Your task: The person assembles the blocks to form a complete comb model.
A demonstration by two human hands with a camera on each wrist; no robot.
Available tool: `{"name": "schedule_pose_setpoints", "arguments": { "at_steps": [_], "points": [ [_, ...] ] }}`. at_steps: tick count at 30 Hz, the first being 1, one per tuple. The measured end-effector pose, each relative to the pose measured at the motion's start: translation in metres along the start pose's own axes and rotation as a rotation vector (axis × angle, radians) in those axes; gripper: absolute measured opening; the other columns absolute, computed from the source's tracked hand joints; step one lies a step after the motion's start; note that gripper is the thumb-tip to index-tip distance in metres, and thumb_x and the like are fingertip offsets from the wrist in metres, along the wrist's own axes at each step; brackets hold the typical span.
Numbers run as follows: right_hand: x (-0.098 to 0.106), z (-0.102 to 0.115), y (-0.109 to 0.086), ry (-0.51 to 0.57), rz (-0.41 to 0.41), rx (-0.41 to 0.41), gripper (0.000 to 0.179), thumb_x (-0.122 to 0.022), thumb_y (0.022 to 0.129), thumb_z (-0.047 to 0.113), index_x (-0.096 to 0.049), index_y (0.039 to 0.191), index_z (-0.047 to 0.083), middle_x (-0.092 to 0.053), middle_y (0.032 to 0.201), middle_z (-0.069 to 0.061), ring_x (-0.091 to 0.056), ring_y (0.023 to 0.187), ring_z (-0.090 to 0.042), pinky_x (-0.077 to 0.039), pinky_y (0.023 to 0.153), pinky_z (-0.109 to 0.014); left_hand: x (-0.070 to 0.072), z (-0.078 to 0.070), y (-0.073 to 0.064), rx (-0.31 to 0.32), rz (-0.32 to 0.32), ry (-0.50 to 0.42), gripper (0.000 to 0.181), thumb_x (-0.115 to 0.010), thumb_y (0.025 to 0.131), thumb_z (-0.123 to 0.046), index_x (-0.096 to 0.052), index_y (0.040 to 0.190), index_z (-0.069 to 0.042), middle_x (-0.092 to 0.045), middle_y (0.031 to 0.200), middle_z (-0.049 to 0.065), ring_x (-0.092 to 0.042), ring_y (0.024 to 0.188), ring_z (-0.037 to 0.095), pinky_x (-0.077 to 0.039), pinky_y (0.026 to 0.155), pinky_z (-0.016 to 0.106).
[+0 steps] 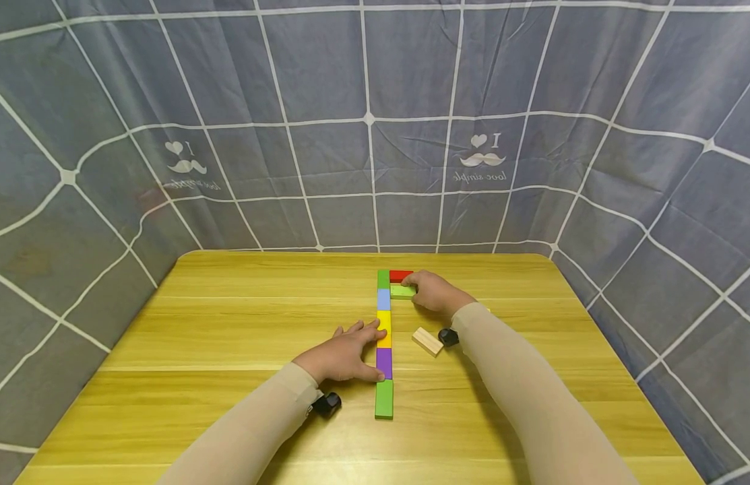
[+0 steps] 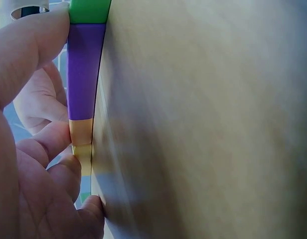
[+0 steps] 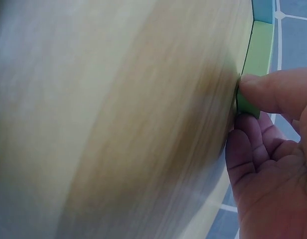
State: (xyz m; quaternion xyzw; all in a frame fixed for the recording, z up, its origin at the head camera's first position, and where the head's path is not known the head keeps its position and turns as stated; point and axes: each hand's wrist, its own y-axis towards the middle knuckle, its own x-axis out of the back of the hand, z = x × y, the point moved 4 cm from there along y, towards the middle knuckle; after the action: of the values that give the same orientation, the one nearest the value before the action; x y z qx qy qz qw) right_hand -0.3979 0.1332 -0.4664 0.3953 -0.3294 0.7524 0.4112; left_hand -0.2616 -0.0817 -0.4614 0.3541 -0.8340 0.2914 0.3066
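Note:
A straight row of coloured blocks runs away from me: green (image 1: 383, 399) nearest, then purple (image 1: 384, 364), yellow (image 1: 384, 316), light blue (image 1: 383, 299) and another green (image 1: 383, 279). My left hand (image 1: 344, 353) lies along its left side with fingers spread. Its thumb touches near the purple-green joint, and its fingertips reach the yellow part. At the far end, a red block (image 1: 401, 275) and a light green block (image 1: 401, 292) stick out rightward. My right hand (image 1: 436, 292) pinches the light green block's right end, thumb on its near side (image 3: 258, 57).
A plain wooden block (image 1: 427, 341) lies at an angle right of the row. Beside it is the black wrist camera (image 1: 449, 337) under the right sleeve. Something yellow (image 1: 487, 310) peeks out behind that sleeve. A grey grid-patterned curtain (image 1: 411, 162) surrounds the table.

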Motion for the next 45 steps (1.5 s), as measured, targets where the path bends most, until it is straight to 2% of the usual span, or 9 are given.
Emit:
{"name": "schedule_pose_setpoints", "arguments": {
  "at_steps": [35,40,45],
  "points": [
    [0.0001,0.0033,-0.0007,0.024,0.000,-0.027,0.047,-0.063,0.095,-0.002,-0.065,0.141,0.005,-0.067,0.141,-0.015,-0.058,0.137,-0.033,-0.042,0.122,-0.049,0.0003,-0.0008,-0.0013,-0.012,0.001,-0.005,0.087,-0.084,0.087,-0.043,-0.046,0.160,-0.017,-0.022,0.177,0.006,-0.012,0.165,0.037,-0.002,0.130,0.065],
    [0.0012,0.0032,-0.0006,0.031,-0.007,-0.018,0.047,-0.063,0.094,-0.002,-0.066,0.140,0.005,-0.068,0.140,-0.014,-0.060,0.133,-0.033,-0.043,0.121,-0.049,0.0001,-0.0003,-0.0008,-0.010,0.001,-0.003,0.087,-0.084,0.087,-0.043,-0.046,0.161,-0.017,-0.022,0.177,0.006,-0.012,0.165,0.037,-0.002,0.131,0.065],
    [0.0039,0.0018,-0.0030,0.065,-0.008,-0.005,0.049,-0.063,0.090,-0.002,-0.066,0.139,0.004,-0.069,0.133,-0.014,-0.063,0.122,-0.031,-0.048,0.115,-0.049,-0.0006,0.0016,0.0004,-0.003,-0.003,0.001,0.088,-0.084,0.086,-0.044,-0.046,0.161,-0.018,-0.022,0.177,0.005,-0.012,0.165,0.036,-0.003,0.131,0.063]
  ]
}}
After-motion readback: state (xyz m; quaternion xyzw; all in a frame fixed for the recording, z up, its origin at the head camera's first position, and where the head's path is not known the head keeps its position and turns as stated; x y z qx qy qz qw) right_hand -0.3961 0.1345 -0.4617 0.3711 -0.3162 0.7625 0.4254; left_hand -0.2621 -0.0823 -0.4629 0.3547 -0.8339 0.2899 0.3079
